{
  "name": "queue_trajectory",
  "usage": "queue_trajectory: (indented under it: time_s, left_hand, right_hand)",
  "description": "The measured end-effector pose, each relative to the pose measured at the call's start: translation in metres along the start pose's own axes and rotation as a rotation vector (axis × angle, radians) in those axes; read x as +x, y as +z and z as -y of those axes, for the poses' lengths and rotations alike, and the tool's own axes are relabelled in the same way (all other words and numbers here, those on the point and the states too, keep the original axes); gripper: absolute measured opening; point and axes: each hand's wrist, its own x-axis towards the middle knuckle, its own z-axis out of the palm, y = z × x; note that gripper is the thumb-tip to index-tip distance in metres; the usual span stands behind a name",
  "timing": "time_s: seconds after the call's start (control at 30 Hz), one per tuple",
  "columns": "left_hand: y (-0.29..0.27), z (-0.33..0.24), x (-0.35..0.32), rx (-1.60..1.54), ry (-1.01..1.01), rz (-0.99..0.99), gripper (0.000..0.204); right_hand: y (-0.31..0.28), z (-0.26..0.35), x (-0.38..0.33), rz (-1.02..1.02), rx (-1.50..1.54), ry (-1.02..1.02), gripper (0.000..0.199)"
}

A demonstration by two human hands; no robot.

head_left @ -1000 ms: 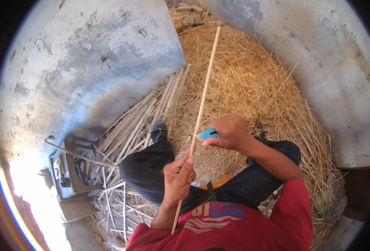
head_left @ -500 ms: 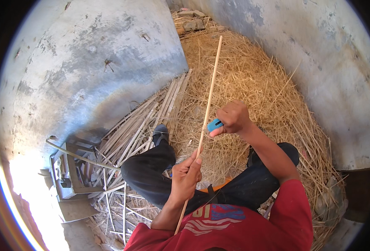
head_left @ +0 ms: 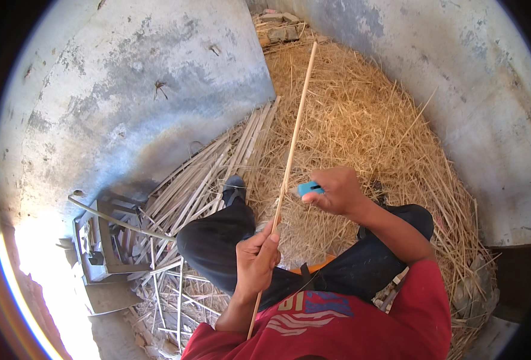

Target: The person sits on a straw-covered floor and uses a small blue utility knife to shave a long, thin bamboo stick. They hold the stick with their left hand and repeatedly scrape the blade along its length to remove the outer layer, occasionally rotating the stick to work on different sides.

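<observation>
A long, pale strip of bamboo or wood point(head_left: 298, 120) runs slantwise from beside my body up over the straw. My left hand point(head_left: 255, 264) is closed round its lower part, thumb along the strip. In my right fist point(head_left: 340, 191) is a blue-handled utility knife point(head_left: 308, 189), its front end pointing left at the strip's edge. The blade is too small and blurred to tell whether it touches the strip.
Straw-like shavings point(head_left: 361, 120) cover the floor ahead and to the right. Long strips point(head_left: 235, 153) lie piled at the left beside my foot. A wooden frame-like box point(head_left: 106, 240) stands at far left. Worn plaster walls point(head_left: 151, 72) close in both sides.
My left hand and the strip have shifted a little left and down. My right hand with the knife has come slightly lower, towards my body along the strip.
</observation>
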Motion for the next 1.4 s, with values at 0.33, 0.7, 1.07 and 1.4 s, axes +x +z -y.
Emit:
queue_trajectory:
  time_s: [0.33,0.7,1.07,1.4]
  left_hand:
    - [0.014,-0.004,-0.003,-0.025,-0.018,0.029,0.034]
    - [0.013,0.012,-0.015,0.115,-0.065,0.107,0.035]
    - [-0.014,0.005,-0.087,0.555,-0.220,0.364,0.034]
    - [-0.022,0.014,-0.018,0.170,-0.087,-0.097,0.034]
  right_hand:
    - [-0.002,0.002,0.006,-0.112,-0.174,-0.182,0.062]
    - [-0.013,-0.051,0.015,-0.240,-0.326,-0.046,0.061]
    - [-0.124,-0.230,0.024,-0.311,-0.504,1.104,0.092]
    - [-0.100,-0.247,-0.055,0.592,-0.717,1.047,0.090]
